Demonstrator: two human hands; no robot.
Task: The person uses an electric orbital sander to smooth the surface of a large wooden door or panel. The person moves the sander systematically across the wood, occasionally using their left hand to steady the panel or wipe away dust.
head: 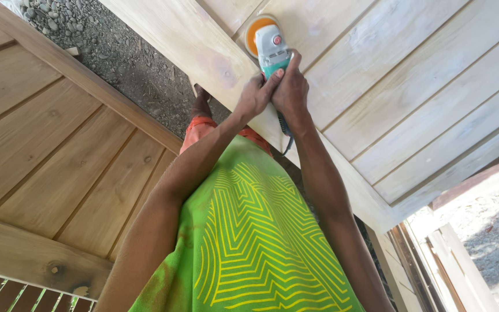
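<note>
From up here the biggest thing I see is the pale wooden door panel (411, 86), lying flat and running from the top middle down to the right, its grooved boards dusted white; its near rail crosses in front of me, with my green patterned shirt (249, 242) below it. A second, darker wooden panel (53, 156) fills the left side, with gravel ground (116, 52) showing in the gap between the two. Both my arms stretch straight ahead and meet at the near rail of the pale panel, close to where the first groove begins. There sits the sander (268, 43), white and teal with an orange pad, its disc flat on the boards; its long axis points away from me up the panel, its cord trailing back under my wrists. My left hand (255, 95) is wrapped closed around the sander's rear from the left; my right hand (291, 89) is closed over the body from the right, touching the other. Both are equally near it.
</note>
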